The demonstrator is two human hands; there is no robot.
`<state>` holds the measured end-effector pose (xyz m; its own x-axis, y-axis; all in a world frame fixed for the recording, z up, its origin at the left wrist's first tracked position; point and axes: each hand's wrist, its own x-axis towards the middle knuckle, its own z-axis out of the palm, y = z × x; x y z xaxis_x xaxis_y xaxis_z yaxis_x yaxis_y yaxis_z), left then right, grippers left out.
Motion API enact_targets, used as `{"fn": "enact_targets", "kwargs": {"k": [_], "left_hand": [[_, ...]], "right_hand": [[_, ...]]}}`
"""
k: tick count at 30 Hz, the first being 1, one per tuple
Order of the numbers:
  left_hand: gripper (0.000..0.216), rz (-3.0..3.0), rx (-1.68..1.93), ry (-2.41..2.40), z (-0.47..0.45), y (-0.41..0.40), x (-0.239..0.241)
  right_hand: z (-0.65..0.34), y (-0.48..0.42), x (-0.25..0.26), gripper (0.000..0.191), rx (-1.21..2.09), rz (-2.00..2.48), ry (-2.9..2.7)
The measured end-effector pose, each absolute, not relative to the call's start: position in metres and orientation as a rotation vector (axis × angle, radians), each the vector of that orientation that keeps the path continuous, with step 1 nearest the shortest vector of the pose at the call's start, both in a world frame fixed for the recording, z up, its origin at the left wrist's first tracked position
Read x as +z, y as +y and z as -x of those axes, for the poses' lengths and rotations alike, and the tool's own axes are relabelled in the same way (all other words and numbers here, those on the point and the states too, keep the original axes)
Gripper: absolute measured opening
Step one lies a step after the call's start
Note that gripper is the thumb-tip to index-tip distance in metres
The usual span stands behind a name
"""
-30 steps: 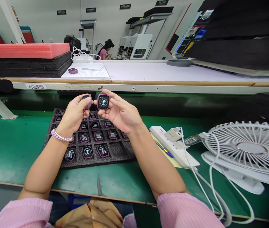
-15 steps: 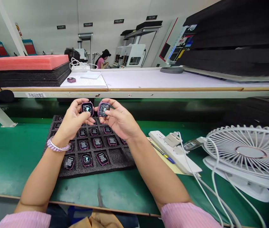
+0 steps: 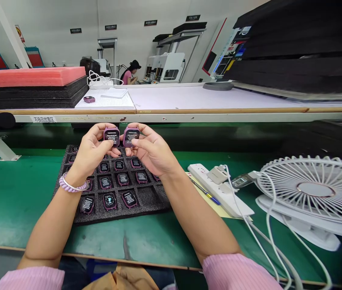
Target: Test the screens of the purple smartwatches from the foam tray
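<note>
Foam tray (image 3: 159, 200) below both hands — power strip (image 3: 219, 189) just right.

Green bench mat (image 3: 13, 193) carrying black foam tray (image 3: 155, 199) of purple watches, white power strip (image 3: 219, 191) with plugged adapter, yellow paper (image 3: 203, 197) under pen, white desk fan (image 3: 313, 193) at right, loose white cables (image 3: 267, 245) trailing toward front edge.

Both small purple-cased square watches, left one (image 3: 111, 136) and right one (image 3: 130, 136), now display white text lines instead of colourful dial graphics; both sit slightly higher.
</note>
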<state>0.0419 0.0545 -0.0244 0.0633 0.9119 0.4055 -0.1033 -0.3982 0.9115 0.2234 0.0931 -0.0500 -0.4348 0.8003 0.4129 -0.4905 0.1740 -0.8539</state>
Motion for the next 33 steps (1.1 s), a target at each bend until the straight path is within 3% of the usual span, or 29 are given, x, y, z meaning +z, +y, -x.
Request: {"fn": "enact_targets", "kwargs": {"k": [22,33], "left_hand": [[0.038,-1.523,1.482,0.824,-0.0403,0.0554,-0.0278],[0.054,-1.492,1.439,0.829,-0.0403,0.0559,-0.0291]], "right_hand": [[-0.2234,0.0918,-0.0533,0.048,1.368,0.326,-1.453],[-0.2220,0.0881,-0.0489,0.053,1.372,0.363,-1.436]]}}
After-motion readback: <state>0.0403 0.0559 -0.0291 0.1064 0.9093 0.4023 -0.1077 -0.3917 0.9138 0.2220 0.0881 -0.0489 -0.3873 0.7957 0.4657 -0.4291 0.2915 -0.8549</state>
